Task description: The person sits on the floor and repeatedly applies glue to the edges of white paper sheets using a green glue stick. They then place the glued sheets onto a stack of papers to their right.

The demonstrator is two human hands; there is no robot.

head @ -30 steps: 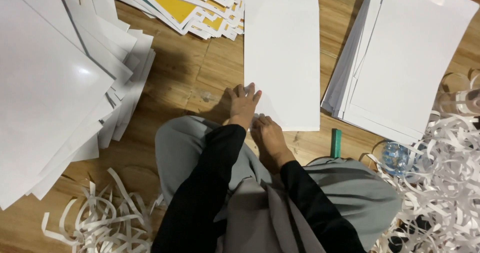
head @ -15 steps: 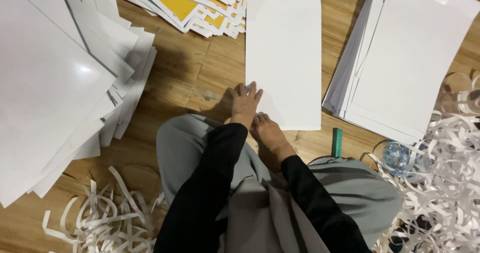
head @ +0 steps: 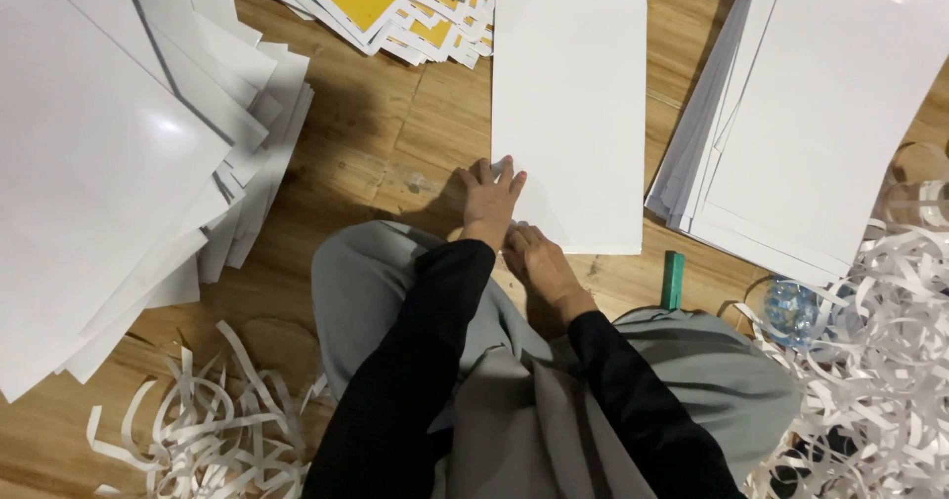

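A white sheet (head: 573, 104) lies flat on the wooden floor in front of me. My left hand (head: 491, 198) rests on its near left corner, palm down with the fingers spread. My right hand (head: 542, 270) sits just behind it at the sheet's near edge. Its fingertips are tucked against my left wrist, so its grip is hidden. Both arms are in black sleeves, reaching over my grey-clad knees (head: 376, 282).
A fanned pile of white sheets (head: 109, 173) fills the left. A neater white stack (head: 820, 114) lies at the right, and yellow-printed sheets (head: 376, 0) at the top. Paper strips (head: 217, 430) lie near left and right (head: 880, 361). A green tool (head: 673, 280) is beside my right knee.
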